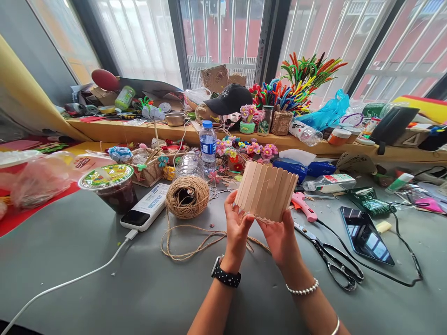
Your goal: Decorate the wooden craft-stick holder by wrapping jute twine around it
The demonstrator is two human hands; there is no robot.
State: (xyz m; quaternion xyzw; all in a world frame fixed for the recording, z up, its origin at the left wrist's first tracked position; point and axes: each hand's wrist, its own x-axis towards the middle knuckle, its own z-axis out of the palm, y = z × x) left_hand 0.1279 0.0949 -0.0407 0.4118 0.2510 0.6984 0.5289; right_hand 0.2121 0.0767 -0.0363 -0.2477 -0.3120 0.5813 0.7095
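Note:
Both my hands hold up a craft made of wooden popsicle sticks (266,191), set side by side in a curved wall. My left hand (236,225) grips its left side, thumb at the lower edge. On the other side my right hand (281,235) closes around the lower right edge; some of its fingers are hidden behind the sticks. A ball of jute twine (187,197) sits to the left, its loose strand trailing on the table beneath my hands. Close by on the right lie a pink hot glue gun (304,206) and black-handled scissors (331,258).
A sealed drink cup (108,186) and a white power bank (150,204) with a cable stand left. To the right lies a phone (366,235) beside a black cord. Behind are a water bottle (208,146), craft flowers, pipe cleaners (307,83) and a black cap (230,100) on the ledge.

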